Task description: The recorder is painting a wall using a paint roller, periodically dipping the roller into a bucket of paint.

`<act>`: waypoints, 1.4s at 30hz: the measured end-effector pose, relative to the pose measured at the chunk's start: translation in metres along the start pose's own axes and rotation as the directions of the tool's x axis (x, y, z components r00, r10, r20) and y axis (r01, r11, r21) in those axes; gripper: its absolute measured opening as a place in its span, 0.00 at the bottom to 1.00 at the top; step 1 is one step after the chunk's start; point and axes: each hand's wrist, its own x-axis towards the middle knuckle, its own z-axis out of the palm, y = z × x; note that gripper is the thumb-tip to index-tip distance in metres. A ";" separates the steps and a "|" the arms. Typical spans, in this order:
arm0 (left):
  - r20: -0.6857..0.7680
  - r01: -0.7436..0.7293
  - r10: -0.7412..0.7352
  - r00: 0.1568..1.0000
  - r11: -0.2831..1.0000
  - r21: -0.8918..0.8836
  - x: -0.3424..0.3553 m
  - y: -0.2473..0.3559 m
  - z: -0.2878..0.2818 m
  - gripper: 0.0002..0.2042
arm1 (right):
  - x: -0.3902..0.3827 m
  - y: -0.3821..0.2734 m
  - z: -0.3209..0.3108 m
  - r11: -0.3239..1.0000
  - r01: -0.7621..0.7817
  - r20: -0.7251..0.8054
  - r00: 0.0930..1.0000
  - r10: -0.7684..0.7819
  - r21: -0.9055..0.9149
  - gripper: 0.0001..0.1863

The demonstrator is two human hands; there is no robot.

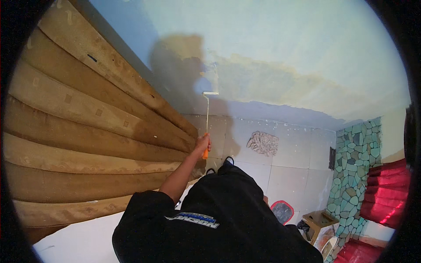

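My left hand [203,145] is closed around the orange handle of a paint roller [207,115]. The roller's long thin frame reaches up to a narrow pale roller head [211,93], which is at the lower part of the wall [263,81]; whether it touches the surface I cannot tell. Patches of pale blue, greyish and yellowish colour cover this wall. Only a sliver of skin from my right hand or arm [265,200] shows beside my black shirt, its fingers hidden. Close to it is a red-rimmed container [292,211] with a dark grey inside.
Brown curtains [87,114] hang along the left. On the tiled floor [287,179] lies a crumpled patterned cloth [262,143]. A wooden box-like stand [319,221] is at the lower right, near a green stone-patterned wall [351,179] and red curtains [386,188].
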 end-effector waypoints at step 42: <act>-0.054 -0.080 0.082 0.995 0.996 0.042 -0.139 0.066 0.003 0.13 | 0.125 -0.072 -0.094 0.570 -0.419 0.278 0.905 0.322 0.707 0.10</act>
